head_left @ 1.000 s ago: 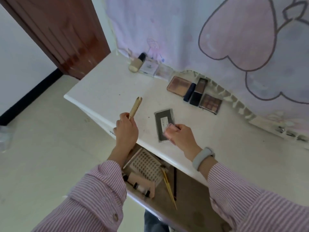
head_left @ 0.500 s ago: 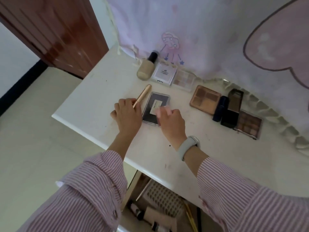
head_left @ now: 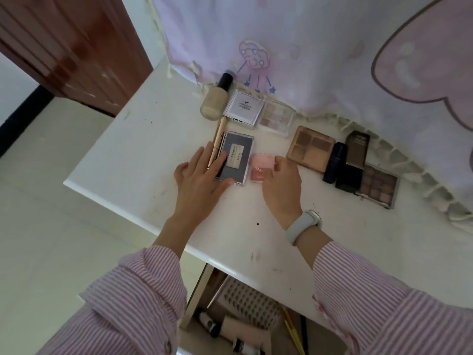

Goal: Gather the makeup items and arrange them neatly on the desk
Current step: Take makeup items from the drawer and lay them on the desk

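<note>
On the white desk (head_left: 143,149) a gold tube (head_left: 219,135) lies beside a dark rectangular compact (head_left: 239,152). My left hand (head_left: 198,175) rests flat over both, fingers spread. A small pink compact (head_left: 259,167) lies just right of the dark one, and my right hand (head_left: 281,187) pinches its right edge. Behind them sit a beige foundation bottle (head_left: 214,102), a white compact (head_left: 244,107) and a pale clear palette (head_left: 277,117). To the right are a brown palette (head_left: 311,147), a navy tube (head_left: 335,162), a black and brown box (head_left: 357,152) and an eyeshadow palette (head_left: 378,185).
A pink printed cloth (head_left: 307,47) with a fringed hem hangs over the desk's back edge. A brown door (head_left: 64,47) stands at the left. Below the desk's front edge an open drawer (head_left: 243,311) holds more tubes and a studded tray.
Both hands moved from the desk's front edge toward the back. The gold tube and dark compact now lie below the foundation bottle, my left hand has opened, and the pink compact rests on the desk.
</note>
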Demonstrator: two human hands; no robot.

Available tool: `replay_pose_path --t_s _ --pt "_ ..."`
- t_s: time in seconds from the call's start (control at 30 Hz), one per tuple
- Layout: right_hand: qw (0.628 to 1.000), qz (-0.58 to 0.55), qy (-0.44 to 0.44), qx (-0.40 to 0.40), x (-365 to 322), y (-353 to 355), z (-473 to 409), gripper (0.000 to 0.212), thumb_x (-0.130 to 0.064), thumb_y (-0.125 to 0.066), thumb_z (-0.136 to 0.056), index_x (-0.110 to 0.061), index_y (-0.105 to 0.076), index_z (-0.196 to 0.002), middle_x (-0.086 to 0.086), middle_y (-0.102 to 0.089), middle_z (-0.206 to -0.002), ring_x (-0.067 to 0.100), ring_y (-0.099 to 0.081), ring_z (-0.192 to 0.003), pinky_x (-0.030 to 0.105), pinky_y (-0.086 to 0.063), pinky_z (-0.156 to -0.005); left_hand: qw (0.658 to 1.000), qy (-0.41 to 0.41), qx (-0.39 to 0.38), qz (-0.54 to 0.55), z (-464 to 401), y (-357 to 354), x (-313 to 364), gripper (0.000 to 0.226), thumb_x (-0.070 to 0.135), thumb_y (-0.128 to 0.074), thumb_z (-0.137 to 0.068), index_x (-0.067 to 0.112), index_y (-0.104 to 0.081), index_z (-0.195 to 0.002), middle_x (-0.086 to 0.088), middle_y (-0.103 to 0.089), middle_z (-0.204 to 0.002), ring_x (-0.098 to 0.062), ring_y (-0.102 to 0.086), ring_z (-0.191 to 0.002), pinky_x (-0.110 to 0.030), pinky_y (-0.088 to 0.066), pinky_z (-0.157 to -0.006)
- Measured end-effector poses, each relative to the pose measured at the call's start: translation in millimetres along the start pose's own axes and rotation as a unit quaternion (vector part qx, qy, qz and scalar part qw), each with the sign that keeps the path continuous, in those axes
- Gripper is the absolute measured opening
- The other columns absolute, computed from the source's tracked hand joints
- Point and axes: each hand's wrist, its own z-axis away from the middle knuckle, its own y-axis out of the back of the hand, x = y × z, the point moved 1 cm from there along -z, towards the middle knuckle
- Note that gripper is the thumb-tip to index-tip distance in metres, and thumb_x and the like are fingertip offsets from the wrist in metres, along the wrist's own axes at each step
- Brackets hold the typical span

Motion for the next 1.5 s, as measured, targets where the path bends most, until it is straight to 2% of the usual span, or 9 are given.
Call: replay_pose_path --t_s 0.1,0.27,0.4,0.53,0.7,0.83,1.0,1.2,1.5 --pt "0.999 0.016 0.039 -0.018 1 0 3 0.022 -0.01 -0.042 -0.095 -0.003 -0.056 -0.111 0.013 -0.047 -0.115 0.007 -0.039 -0.074 0.011 -0.023 -0.068 1.0 -0.006 -0.016 0.007 0 2 -2 0.051 0.034 -0.051 -0.093 0.02 -0.038 -0.141 -0.009 -0.022 -0.153 -0.027 -0.029 -0.138 -0.041 -0.014 -0.106" --pt "0.997 -0.029 0.049 -0.048 13 15 22 0.03 -0.011 -0.042 -0.095 -0.006 -0.05 -0.123 0.007 -0.045 -0.117 0.02 -0.049 -0.107 0.013 -0.03 -0.085 0.998 0.044 -0.014 0.051 21 12 10 0.056 0.031 -0.047 -0.095 0.02 -0.026 -0.145 -0.01 -0.013 -0.155 -0.027 -0.013 -0.143 -0.044 -0.011 -0.113" --pt "0.988 -0.083 0.11 -0.068 33 38 63 0.029 -0.009 -0.046 -0.093 -0.014 -0.051 -0.121 -0.004 -0.049 -0.107 0.005 -0.053 -0.077 0.01 -0.043 -0.073 0.991 0.034 0.106 0.07 71 24 39 0.044 0.028 -0.051 -0.089 0.006 -0.051 -0.127 -0.02 -0.045 -0.137 -0.035 -0.041 -0.127 -0.048 -0.031 -0.104" --pt "0.972 -0.083 0.195 -0.103 69 66 127 0.025 -0.004 -0.047 -0.092 -0.01 -0.055 -0.115 -0.008 -0.053 -0.096 0.005 -0.055 -0.071 0.01 -0.046 -0.067 0.983 0.012 0.155 0.097 156 14 72 0.024 0.02 -0.052 -0.084 0.01 -0.054 -0.106 -0.016 -0.06 -0.106 -0.023 -0.05 -0.1 -0.032 -0.038 -0.087" --pt "0.944 -0.014 0.221 -0.246 139 75 213 0.022 -0.018 -0.046 -0.092 -0.011 -0.061 -0.107 -0.003 -0.063 -0.095 0.003 -0.058 -0.085 0.014 -0.047 -0.075 0.996 0.032 -0.059 0.057 249 -27 98 0.023 0.022 -0.052 -0.084 0.009 -0.065 -0.098 -0.008 -0.066 -0.099 -0.028 -0.061 -0.094 -0.037 -0.045 -0.083" --pt "0.935 0.186 0.069 -0.293 211 49 236 0.027 -0.029 -0.046 -0.092 -0.016 -0.05 -0.115 0.005 -0.06 -0.109 0.018 -0.058 -0.095 0.028 -0.047 -0.083 0.948 0.086 -0.298 -0.066 256 -57 89 0.055 0.042 -0.057 -0.084 0.028 -0.041 -0.135 0.004 -0.04 -0.141 -0.019 -0.029 -0.132 -0.044 -0.025 -0.103" --pt "0.921 0.29 -0.012 -0.262 245 14 223 0.037 -0.033 -0.048 -0.091 -0.006 -0.043 -0.116 0.013 -0.053 -0.112 0.025 -0.054 -0.098 0.032 -0.042 -0.08 0.873 0.081 -0.475 -0.083 230 -78 86 0.073 0.044 -0.069 -0.074 0.031 -0.034 -0.137 -0.004 -0.031 -0.143 -0.029 -0.024 -0.131 -0.052 -0.023 -0.103" --pt "0.898 0.311 -0.032 -0.311 243 2 214 0.026 -0.006 -0.037 -0.093 -0.004 -0.052 -0.114 0.017 -0.054 -0.114 0.029 -0.058 -0.096 0.032 -0.044 -0.075 0.843 0.002 -0.521 -0.136 223 -86 93 0.053 0.041 -0.066 -0.079 0.02 -0.05 -0.125 -0.007 -0.041 -0.128 -0.028 -0.04 -0.117 -0.044 -0.037 -0.094" --pt "0.878 0.267 -0.036 -0.395 245 19 214 0.012 -0.017 -0.045 -0.092 -0.011 -0.055 -0.096 0.01 -0.063 -0.098 0.026 -0.061 -0.086 0.028 -0.044 -0.069 0.821 -0.051 -0.554 -0.127 219 -82 98 0.035 0.041 -0.061 -0.083 0.017 -0.056 -0.108 -0.001 -0.059 -0.09 -0.018 -0.052 -0.076 -0.028 -0.04 -0.062"
